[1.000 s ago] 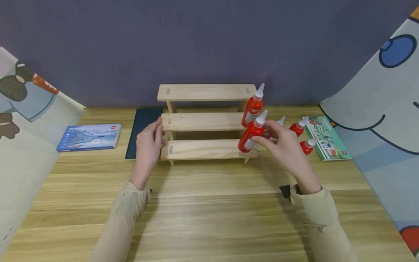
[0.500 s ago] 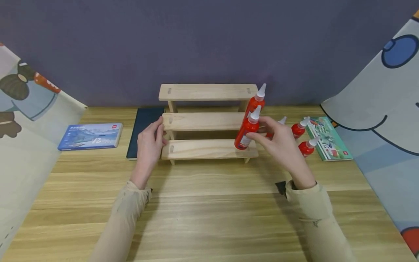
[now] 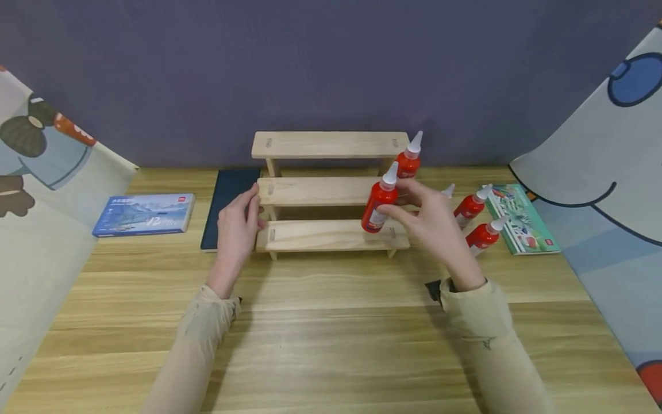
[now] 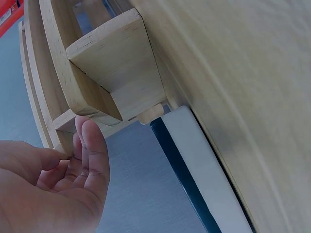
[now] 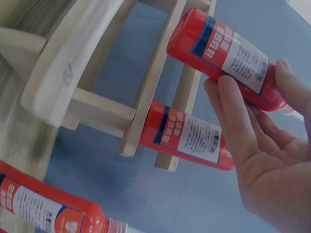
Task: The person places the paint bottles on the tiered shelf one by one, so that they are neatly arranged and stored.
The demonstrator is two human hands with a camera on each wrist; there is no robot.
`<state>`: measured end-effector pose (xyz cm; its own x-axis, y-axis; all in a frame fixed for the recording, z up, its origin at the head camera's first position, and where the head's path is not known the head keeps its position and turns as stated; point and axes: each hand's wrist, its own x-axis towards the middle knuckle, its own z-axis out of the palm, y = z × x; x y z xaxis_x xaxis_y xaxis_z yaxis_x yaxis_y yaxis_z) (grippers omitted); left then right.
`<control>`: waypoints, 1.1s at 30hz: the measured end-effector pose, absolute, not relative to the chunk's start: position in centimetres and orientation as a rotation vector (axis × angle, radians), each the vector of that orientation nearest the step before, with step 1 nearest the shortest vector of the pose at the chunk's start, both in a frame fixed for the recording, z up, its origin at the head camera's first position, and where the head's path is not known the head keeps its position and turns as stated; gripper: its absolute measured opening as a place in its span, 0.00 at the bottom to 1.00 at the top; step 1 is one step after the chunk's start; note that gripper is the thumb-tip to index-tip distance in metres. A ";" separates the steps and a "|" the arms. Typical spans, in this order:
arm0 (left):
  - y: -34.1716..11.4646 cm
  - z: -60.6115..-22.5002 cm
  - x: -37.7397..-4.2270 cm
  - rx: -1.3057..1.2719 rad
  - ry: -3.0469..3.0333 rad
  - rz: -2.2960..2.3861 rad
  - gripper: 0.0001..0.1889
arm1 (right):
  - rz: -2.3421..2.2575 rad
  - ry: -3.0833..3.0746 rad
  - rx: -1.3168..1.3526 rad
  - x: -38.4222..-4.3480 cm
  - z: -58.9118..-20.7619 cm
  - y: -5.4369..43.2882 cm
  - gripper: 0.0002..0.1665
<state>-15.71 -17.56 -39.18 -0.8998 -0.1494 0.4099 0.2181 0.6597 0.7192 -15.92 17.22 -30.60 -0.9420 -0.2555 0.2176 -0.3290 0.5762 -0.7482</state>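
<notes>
A three-step wooden display rack point(image 3: 320, 234) stands at the back of the table. My left hand point(image 3: 237, 233) grips its left end, thumb and fingertips at the end of a step in the left wrist view. My right hand point(image 3: 431, 221) pinches a red squeeze bottle point(image 3: 378, 204) with a white pointed nozzle between thumb and fingers. In the head view the bottle overlaps the rack's lower steps near their right end; the right wrist view shows its base point(image 5: 184, 36) apart from the boards. Another red bottle point(image 5: 182, 136) stands upright on the middle step's right end, partly hidden by my hand in the head view.
Several more red bottles point(image 3: 482, 236) stand on the table right of the rack. A green illustrated pad point(image 3: 522, 221) lies beyond them. Left of the rack are a dark book point(image 3: 213, 221) and a blue box point(image 3: 145, 214). A dark wall rises behind.
My right hand has carried the held bottle left across the rack's front, uncovering more of the bottles on the table. The left hand has stayed at the rack's left end.
</notes>
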 end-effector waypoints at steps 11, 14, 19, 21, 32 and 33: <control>-17.6 -39.1 -15.7 -0.047 -2.441 -1.165 0.20 | 1.301 -2.688 0.509 -16.7 -30.7 15.8 0.28; -17.6 -39.1 -15.7 -0.047 -2.441 -1.163 0.20 | 1.298 -2.694 0.500 -16.9 -30.6 15.5 0.28; -17.6 -39.1 -15.7 -0.050 -2.449 -1.145 0.20 | 1.327 -2.699 0.493 -17.2 -30.7 14.9 0.29; -17.6 -39.2 -15.7 -0.050 -2.451 -1.142 0.20 | 1.340 -2.691 0.494 -17.3 -30.8 14.7 0.29; -17.5 -39.1 -15.7 -0.047 -2.450 -1.138 0.20 | 1.320 -2.649 0.518 -18.3 -30.5 13.4 0.29; -17.5 -39.1 -15.7 -0.048 -2.449 -1.141 0.20 | 1.324 -2.645 0.523 -18.4 -30.5 13.3 0.30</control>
